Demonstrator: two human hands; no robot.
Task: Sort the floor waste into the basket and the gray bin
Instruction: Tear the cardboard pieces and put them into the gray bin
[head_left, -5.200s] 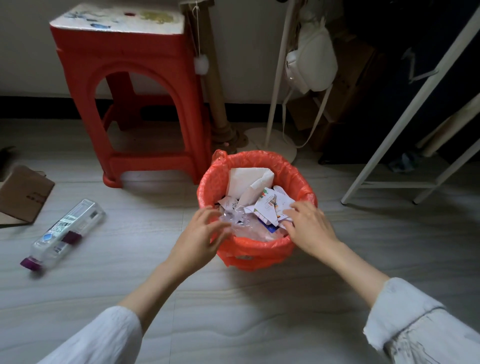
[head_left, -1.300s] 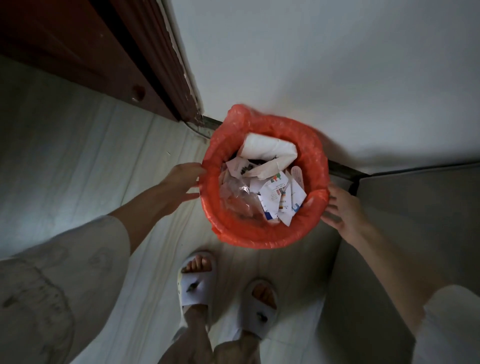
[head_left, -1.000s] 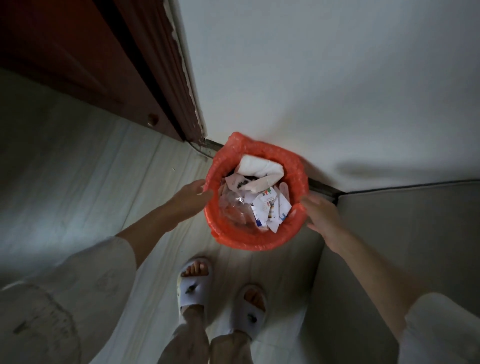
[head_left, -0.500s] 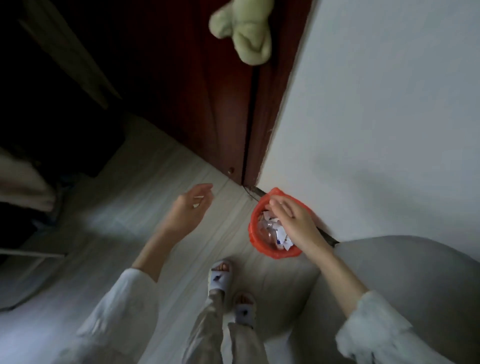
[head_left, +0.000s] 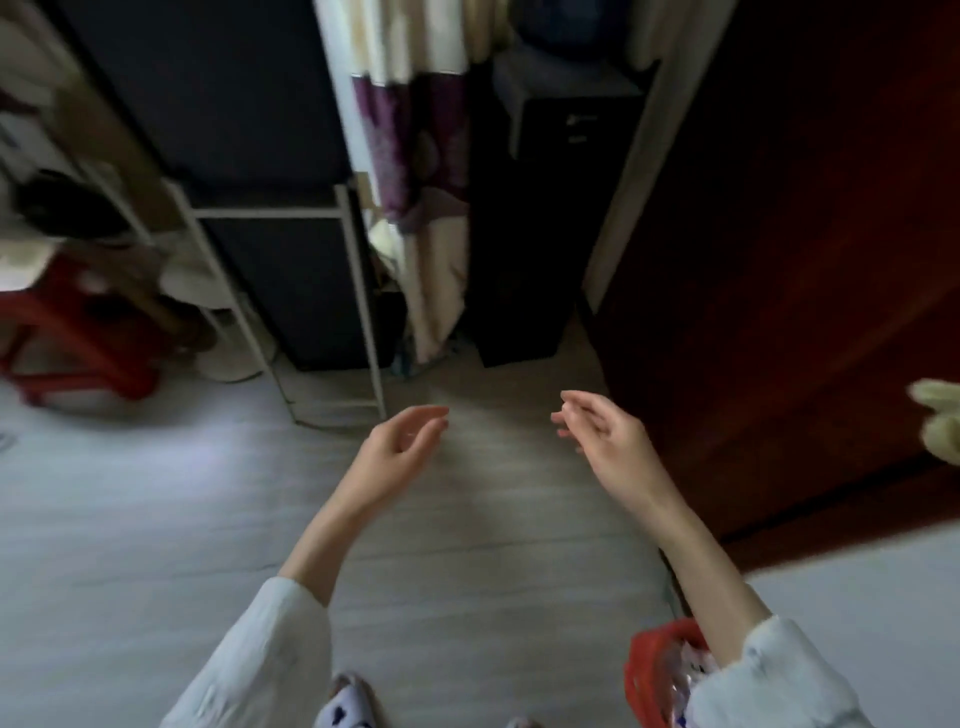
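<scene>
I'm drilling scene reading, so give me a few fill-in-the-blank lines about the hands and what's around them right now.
1. Both the left hand and the right hand hold ____.
2. The basket lined with a red bag sits under the ____ forearm.
3. The stool at the far left is ____ in colour.

Missing: nothing; right; red
</scene>
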